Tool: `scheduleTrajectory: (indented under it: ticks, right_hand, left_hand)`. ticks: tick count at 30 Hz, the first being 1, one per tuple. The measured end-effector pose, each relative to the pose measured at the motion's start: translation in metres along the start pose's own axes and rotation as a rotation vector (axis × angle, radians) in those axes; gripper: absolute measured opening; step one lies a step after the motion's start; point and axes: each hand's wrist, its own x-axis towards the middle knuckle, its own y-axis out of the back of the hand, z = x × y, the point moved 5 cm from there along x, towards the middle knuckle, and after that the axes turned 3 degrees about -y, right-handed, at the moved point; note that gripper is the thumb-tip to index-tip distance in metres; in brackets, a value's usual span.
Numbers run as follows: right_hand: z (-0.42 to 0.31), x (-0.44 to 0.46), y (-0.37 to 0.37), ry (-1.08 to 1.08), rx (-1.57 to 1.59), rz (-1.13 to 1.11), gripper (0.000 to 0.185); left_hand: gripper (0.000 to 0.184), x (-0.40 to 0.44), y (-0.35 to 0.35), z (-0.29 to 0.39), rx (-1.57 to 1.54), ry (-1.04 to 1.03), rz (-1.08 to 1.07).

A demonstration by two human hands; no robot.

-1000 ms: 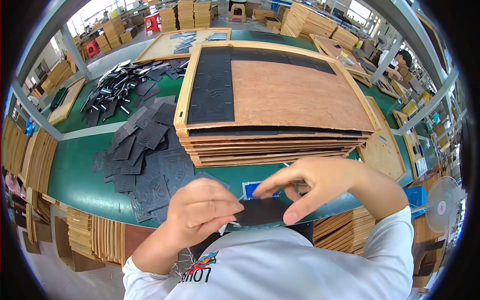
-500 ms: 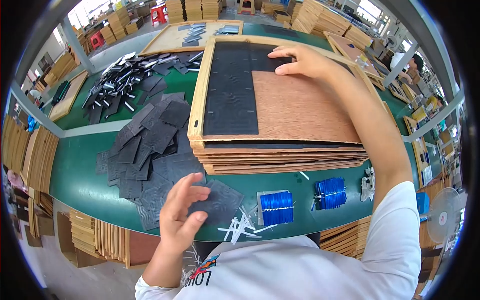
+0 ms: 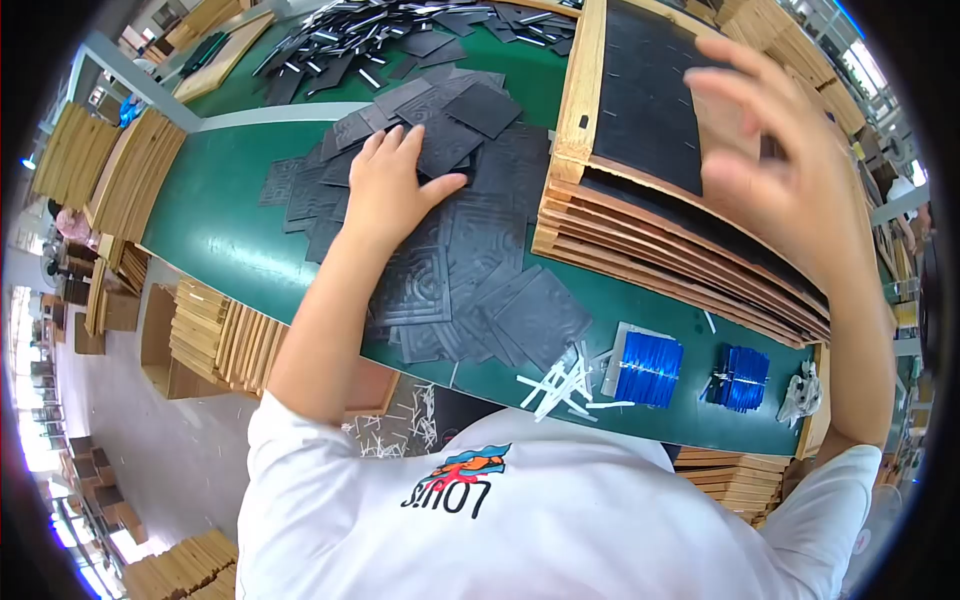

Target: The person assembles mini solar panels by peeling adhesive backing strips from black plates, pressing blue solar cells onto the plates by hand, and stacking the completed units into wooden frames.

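Observation:
My left hand [image 3: 390,195] lies on the pile of dark patterned squares [image 3: 415,285], its fingers spread and its thumb out to the right. Over the stack of wooden frames [image 3: 660,262] hangs my right hand [image 3: 770,150], slightly blurred, fingers apart and nothing in them. Dark squares [image 3: 648,85] line the left side of the top frame. Near the table's front edge are white strips [image 3: 562,385], a blue bundle [image 3: 648,368] on a pale backing, and a second blue bundle [image 3: 742,378].
Black pieces with white strips [image 3: 350,40] are heaped at the back of the green table [image 3: 220,225]. A crumpled pale item [image 3: 800,397] lies at the front right. Wooden frames [image 3: 225,335] stand below the left edge, and white scraps [image 3: 420,420] litter the floor.
The view has turned left. The dark square once between my hands is no longer there. My left hand has moved onto the pile; my right hand has come up over the frame and lifted off it.

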Motion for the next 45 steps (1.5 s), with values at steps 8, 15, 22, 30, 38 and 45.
scheduleTrajectory:
  ticks: [8,15,22,30,38,45]
  right_hand:
    - [-0.066,-0.082,0.0,0.063,0.269,-0.278,0.045]
    - [-0.071,-0.107,-0.075,-0.008,0.773,-0.114,0.023]
    - [-0.055,-0.137,-0.067,-0.425,0.842,-0.263,0.023]
    - [-0.053,-0.146,-0.049,-0.019,0.267,0.299,0.018]
    - [-0.106,-0.185,-0.086,-0.051,0.352,-0.099,0.034]
    - [-0.078,-0.216,-0.094,-0.735,1.122,-0.46,0.015]
  left_hand:
    - [0.082,-0.026,0.045,0.026,-0.186,0.13,-0.185]
    - [0.092,-0.123,0.043,0.167,-2.158,0.28,-0.878]
    - [0.097,-0.121,0.02,0.218,-2.288,0.618,-0.818]
    - [0.083,-0.119,0.012,0.245,-2.366,0.77,-0.825]
    - [0.083,-0.104,0.003,0.215,-2.124,0.658,-0.562]
    - [0.074,-0.121,0.019,0.22,-2.366,0.625,-0.507]
